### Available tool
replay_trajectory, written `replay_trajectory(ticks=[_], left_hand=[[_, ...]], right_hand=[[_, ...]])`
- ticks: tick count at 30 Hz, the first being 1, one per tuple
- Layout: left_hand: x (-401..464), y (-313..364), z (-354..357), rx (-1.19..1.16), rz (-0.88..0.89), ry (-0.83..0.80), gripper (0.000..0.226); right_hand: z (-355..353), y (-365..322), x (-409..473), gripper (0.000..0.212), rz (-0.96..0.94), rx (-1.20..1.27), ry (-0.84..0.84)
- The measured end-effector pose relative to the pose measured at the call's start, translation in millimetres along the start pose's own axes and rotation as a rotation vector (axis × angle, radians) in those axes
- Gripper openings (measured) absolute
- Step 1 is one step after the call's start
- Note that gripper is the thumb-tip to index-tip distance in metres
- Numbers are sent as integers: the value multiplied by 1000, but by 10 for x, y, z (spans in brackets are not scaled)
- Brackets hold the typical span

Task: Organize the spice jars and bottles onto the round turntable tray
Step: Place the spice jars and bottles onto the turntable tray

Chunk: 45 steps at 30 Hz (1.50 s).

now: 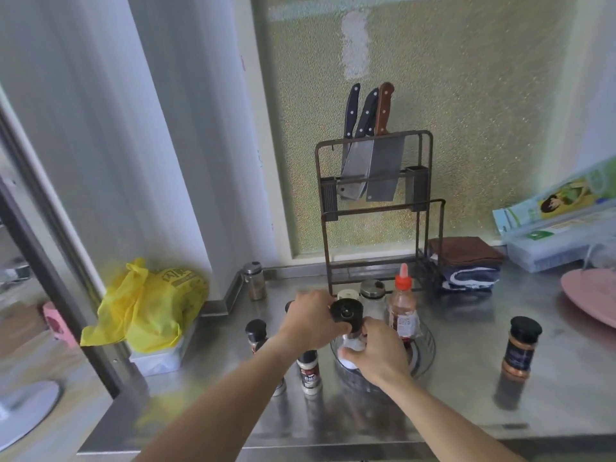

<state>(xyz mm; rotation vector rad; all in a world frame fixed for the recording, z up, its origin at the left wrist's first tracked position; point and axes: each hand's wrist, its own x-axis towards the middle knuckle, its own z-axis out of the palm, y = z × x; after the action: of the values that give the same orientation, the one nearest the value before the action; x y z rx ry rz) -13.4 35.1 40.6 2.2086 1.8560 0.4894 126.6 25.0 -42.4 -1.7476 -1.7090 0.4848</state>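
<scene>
Both hands hold a black-capped grinder jar [347, 315] over the clear round turntable tray [426, 353]. My left hand [310, 320] grips the jar near its cap. My right hand [375, 353] wraps its clear lower body, which holds white contents. On the tray stand a red-capped sauce bottle [404, 303] and a steel-lidded glass jar [371, 296]. Loose on the steel counter are a small jar [310, 370], a black-capped bottle [256, 333], an orange spice jar [521, 350] at the right and a steel-lidded jar [254, 281] at the back.
A metal knife rack [376, 208] with three knives stands behind the tray. Folded cloths [466, 265] lie to its right, with a pink plate [590, 301] and boxes [560, 228] further right. A yellow plastic bag [150, 305] sits at the left.
</scene>
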Motion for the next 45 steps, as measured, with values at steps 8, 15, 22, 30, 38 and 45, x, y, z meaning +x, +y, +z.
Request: replay_trajectory(ticks=[8,15,22,30,38,45], left_hand=[[83,-176,-339,-103,-68,12,75],[858,-1210,-656,-15,-262,215,59],[1607,-1918,-255,25,-347,93,67],[1967,-2216,41,18,-327,107,48],[1355,-1512,-457,28,-93,292,48],[559,-290,-1029,-37,222,368,57]], right_hand=[[34,55,-59,43,-7,56,10],[-358,-355,-82,47,-82,48,337],[-247,-703,459,30,-240,-14,345],[-5,-622,777,32,-241,-132,230],[-194,-708,710,40,-236,-135,135],[-665,-821,375,73,-225,-72,155]])
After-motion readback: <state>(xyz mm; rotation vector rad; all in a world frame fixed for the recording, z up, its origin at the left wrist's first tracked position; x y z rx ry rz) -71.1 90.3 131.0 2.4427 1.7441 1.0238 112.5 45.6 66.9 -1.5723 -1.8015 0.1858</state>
